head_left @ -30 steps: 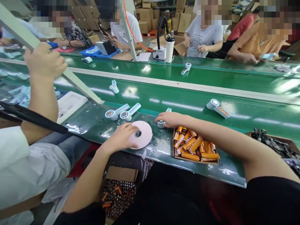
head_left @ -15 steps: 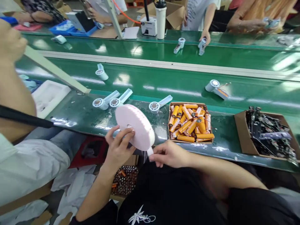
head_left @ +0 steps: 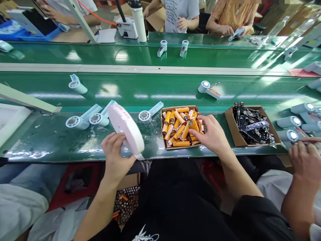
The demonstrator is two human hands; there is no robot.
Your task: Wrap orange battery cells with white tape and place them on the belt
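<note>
My left hand (head_left: 115,154) is closed on a roll of white tape (head_left: 127,129) with pink marks, held tilted above the table edge. A short loose tape end (head_left: 139,156) hangs from its lower rim. My right hand (head_left: 213,135) is at the right side of a cardboard box (head_left: 165,144) full of orange batteries. Its thumb and forefinger close around one orange battery (head_left: 194,126); the other fingers are partly hidden. Left of the box lies a light blue round-headed housing (head_left: 145,116), with two more housings (head_left: 77,122) behind the tape roll.
A box of black parts (head_left: 253,125) stands to the right. Several light blue housings (head_left: 288,121) lie beyond it, near a co-worker's hand (head_left: 304,155). A green conveyor (head_left: 140,82) carries more housings. Across it, co-workers handle parts.
My right hand has let go of the tape end and moved right to the battery box. The view has turned right; my left hand still holds the roll.
</note>
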